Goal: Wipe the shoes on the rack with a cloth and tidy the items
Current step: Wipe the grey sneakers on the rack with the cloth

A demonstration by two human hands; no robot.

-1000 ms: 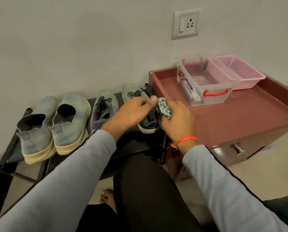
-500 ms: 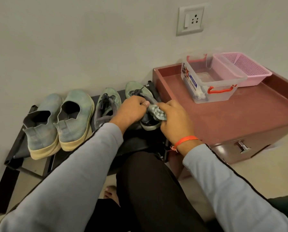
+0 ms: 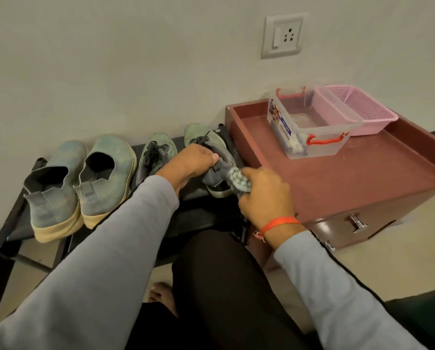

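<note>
A person's left hand (image 3: 193, 161) grips a green lace-up sneaker (image 3: 212, 157) (rightmost on the black shoe rack (image 3: 14, 223)), while the right hand (image 3: 264, 193) clutches a bunched cloth (image 3: 239, 181) against its heel.

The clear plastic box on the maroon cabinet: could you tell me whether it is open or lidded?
Open. The clear plastic box shows no lid; its red handles hang at both ends.

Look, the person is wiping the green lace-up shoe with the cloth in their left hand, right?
Not quite. In the head view the grey knobbly cloth is in the right hand. The left hand holds the green lace-up shoe steady on the black shoe rack.
</note>
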